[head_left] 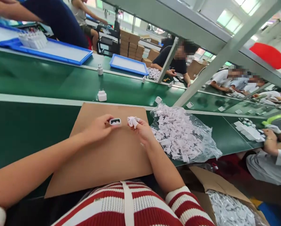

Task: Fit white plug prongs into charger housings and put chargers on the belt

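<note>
My left hand (98, 128) is closed on a white charger housing (115, 121), its open end facing right with a dark inside showing. Just across from it, my right hand (144, 131) pinches a few small white plastic pieces (132, 121); their exact shape is hard to make out. A small gap separates the housing from these pieces. Both hands are above a brown cardboard sheet (107, 160) on the green bench. Right of my right hand, a heap of white plastic parts (178, 135) lies on a clear plastic bag (209, 141).
Beyond the cardboard, a green conveyor belt (67, 83) carries a white plug charger (102, 95) and other white units. Blue-rimmed trays (129, 65) stand on the far side. A slanted metal post (201, 70) rises ahead right. Below right is an open carton (203, 180). Co-workers sit around the line.
</note>
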The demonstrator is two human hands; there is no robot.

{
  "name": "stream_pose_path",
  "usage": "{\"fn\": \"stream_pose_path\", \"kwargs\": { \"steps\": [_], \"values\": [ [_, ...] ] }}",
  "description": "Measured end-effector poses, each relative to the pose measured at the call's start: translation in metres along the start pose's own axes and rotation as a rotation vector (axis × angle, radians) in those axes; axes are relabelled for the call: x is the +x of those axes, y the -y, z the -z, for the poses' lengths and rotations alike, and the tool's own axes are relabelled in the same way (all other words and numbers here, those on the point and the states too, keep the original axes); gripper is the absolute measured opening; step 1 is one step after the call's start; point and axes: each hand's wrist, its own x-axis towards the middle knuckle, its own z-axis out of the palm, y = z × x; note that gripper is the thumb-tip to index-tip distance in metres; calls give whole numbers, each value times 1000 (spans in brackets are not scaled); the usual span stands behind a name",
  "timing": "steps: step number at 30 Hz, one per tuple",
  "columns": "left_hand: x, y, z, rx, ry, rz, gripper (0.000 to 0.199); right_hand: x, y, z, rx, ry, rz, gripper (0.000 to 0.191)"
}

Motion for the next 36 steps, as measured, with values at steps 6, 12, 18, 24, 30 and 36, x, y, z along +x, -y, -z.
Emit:
{"fn": "stream_pose_path", "kwargs": {
  "steps": [6,12,18,24,30,36],
  "values": [
    [-15,10,-42,-48,19,-120,54,-7,-13,-3,-309,-44,153,42],
    [-10,16,-47,-34,-12,-248,43,-16,-20,-2,-735,-67,509,35],
    [-8,19,-51,-70,-32,-269,42,-19,-19,-6,-487,28,290,34],
    [-9,18,-51,-106,-52,-223,42,-22,-9,-10,-515,-34,353,29],
    [-16,15,-48,-58,-95,-228,55,-25,-3,-16,-447,-110,265,37],
    [-13,21,-44,-165,229,-410,61,-25,-1,-14,-377,-93,249,36]
  ]
}}
